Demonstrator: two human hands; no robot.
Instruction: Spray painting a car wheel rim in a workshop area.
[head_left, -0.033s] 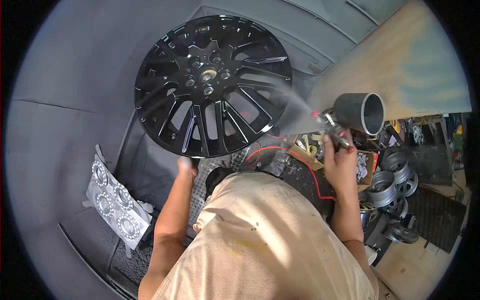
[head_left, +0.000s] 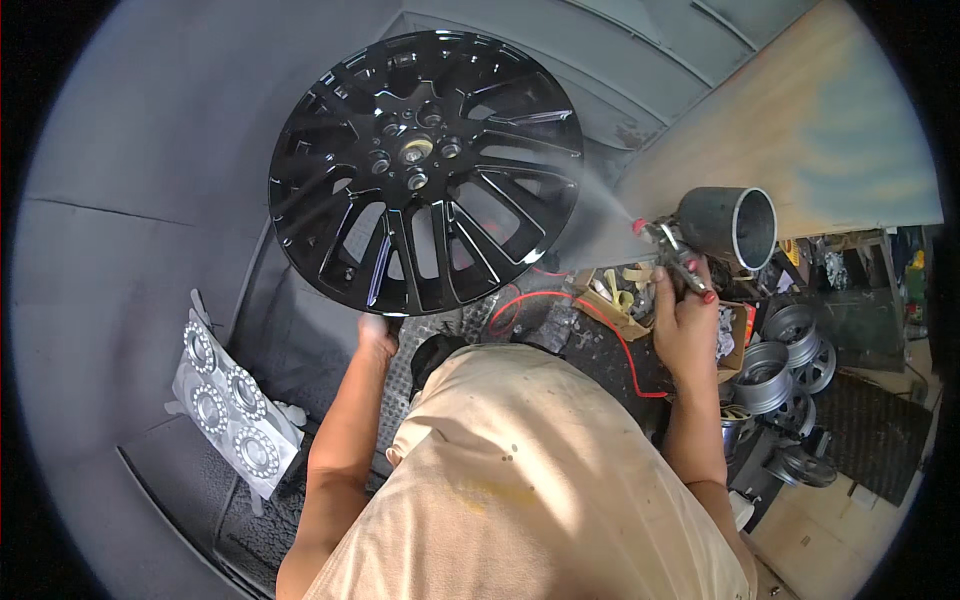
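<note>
A glossy black multi-spoke wheel (head_left: pixel 445 250) faces up in front of me, with several bolt holes around its yellowish centre. My right hand (head_left: pixel 687 325) is closed around a spray gun (head_left: pixel 672 262) just right of the wheel. A dark cup (head_left: pixel 712 225) with a pale rim is attached to the gun. Pale mist (head_left: pixel 600 205) fans from its red-tipped nozzle toward the right side of the wheel. Beneath the near left rim sits my left hand (head_left: pixel 377 334); its fingers are mostly hidden there, and whatever they touch cannot be made out.
At left, a silvery sheet (head_left: pixel 228 405) carries several round ring-shaped parts. A red hose (head_left: pixel 628 352) curves over the floor near a cardboard box (head_left: pixel 612 305). Several silver wheels (head_left: pixel 765 378) are piled at right. Grey walls (head_left: pixel 150 150) and a paint-stained board (head_left: pixel 780 130) enclose the far side.
My right hand and the spray gun have shifted slightly right, away from the wheel. Mist comes from the nozzle in both frames. My left hand stays under the rim.
</note>
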